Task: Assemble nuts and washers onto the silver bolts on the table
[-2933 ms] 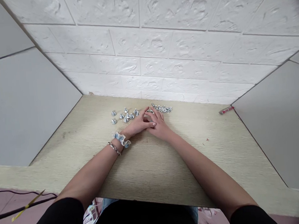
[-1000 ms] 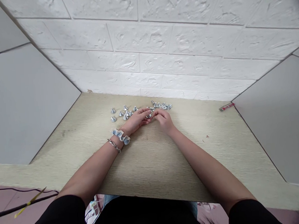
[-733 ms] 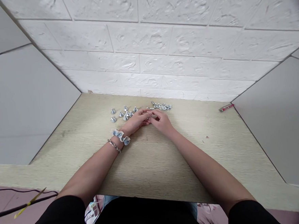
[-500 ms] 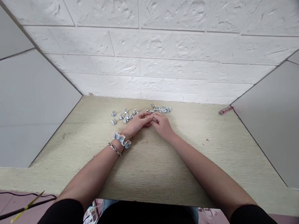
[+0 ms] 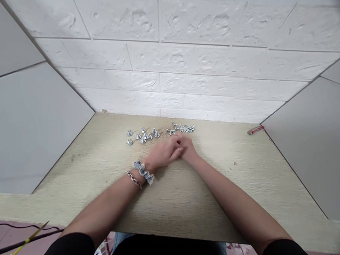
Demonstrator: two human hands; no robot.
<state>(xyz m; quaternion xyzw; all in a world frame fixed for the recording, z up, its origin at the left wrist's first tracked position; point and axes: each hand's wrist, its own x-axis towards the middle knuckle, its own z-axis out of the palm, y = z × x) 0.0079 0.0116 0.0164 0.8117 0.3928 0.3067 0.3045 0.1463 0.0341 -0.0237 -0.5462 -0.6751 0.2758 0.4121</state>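
Note:
My left hand [image 5: 162,153], with a blue-and-white scrunchie [image 5: 144,172] and a chain bracelet [image 5: 133,179] at its wrist, meets my right hand [image 5: 188,147] over the middle of the wooden table. The fingers of both are closed and brought together. Whatever they hold is hidden between them. Just beyond my left hand stand several bolts [image 5: 145,136] on their heads, with washers or nuts around the shanks. A loose pile of small bolts, nuts and washers [image 5: 186,130] lies past my right fingertips.
The wooden table [image 5: 102,163] runs back to a white brick-patterned wall [image 5: 159,54]. Grey panels [image 5: 38,125] close it in on both sides. A red tool, perhaps a cutter [image 5: 255,130], lies by the right panel. Cables [image 5: 26,241] hang at lower left.
Both hands have drawn back slightly toward me, away from the hardware. Another upright bolt, at the right end of the left group, now shows. The view has shifted a little.

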